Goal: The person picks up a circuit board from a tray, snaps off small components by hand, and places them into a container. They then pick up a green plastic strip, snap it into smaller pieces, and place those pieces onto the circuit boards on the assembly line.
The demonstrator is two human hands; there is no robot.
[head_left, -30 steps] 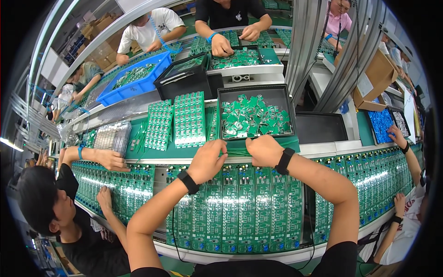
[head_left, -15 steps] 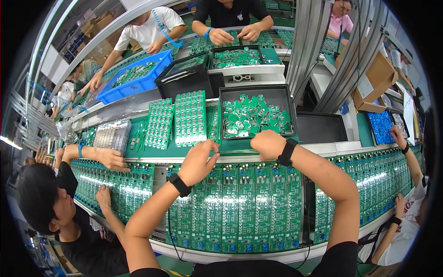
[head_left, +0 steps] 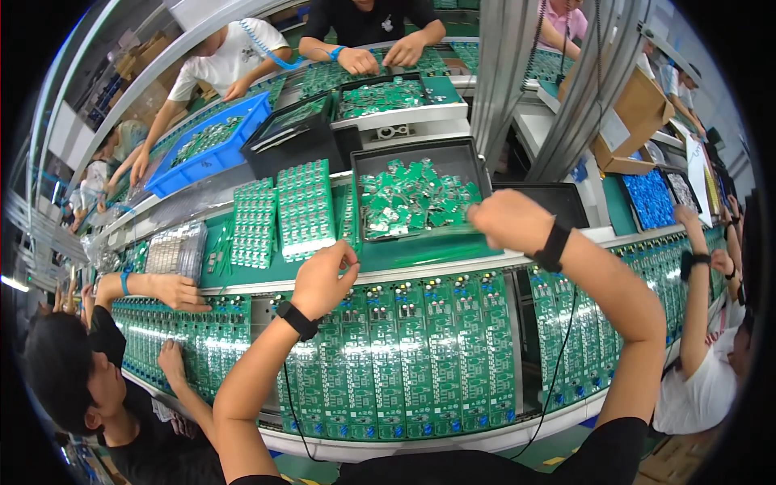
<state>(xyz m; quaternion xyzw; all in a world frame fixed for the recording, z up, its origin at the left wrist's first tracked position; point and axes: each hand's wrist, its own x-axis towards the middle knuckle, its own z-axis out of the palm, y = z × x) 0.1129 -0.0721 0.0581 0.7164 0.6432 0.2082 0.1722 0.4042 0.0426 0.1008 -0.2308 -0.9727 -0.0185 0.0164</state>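
My left hand, with a black wristband, hovers above the upper ends of the long green circuit boards. Its fingers are curled in, thumb and forefinger close together; whatever they may hold is too small to make out. At the lower right corner of a black tray is my right hand, closed and slightly blurred, its fingertips turned out of sight. Loose small green boards with silvery parts are heaped in that tray. Left of it lie two panels of small boards.
A blue bin and another black tray hold more small boards. Co-workers sit across and on both sides; a neighbour's hand rests near the boards at left. Metal posts rise behind the tray. Blue parts fill a tray at right.
My right hand has moved right and up, from the tray's front edge to its lower right corner. The whole view has shifted, so most things appear further left. My left hand stays curled.
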